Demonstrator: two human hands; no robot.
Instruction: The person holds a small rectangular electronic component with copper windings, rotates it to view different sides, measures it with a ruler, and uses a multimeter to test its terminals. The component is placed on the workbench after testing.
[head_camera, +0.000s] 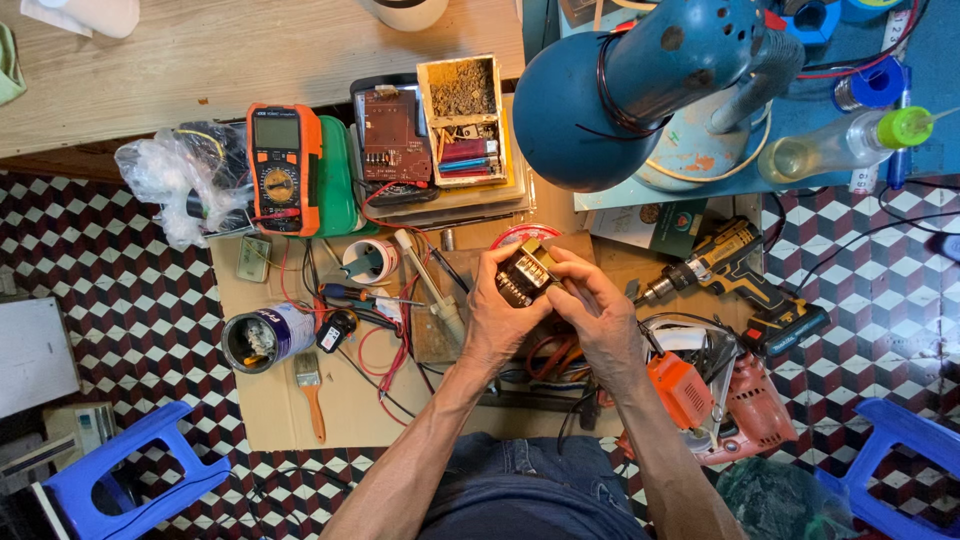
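Blue desk lamp: its shade hangs over your work area, upper right. Cardboard sheet: spread on the tiled floor beneath your tools. Orange multimeter: upper left, lying flat. Your left hand and right hand: fingers of both closed around the small black-and-brass component, held between them above the cardboard.
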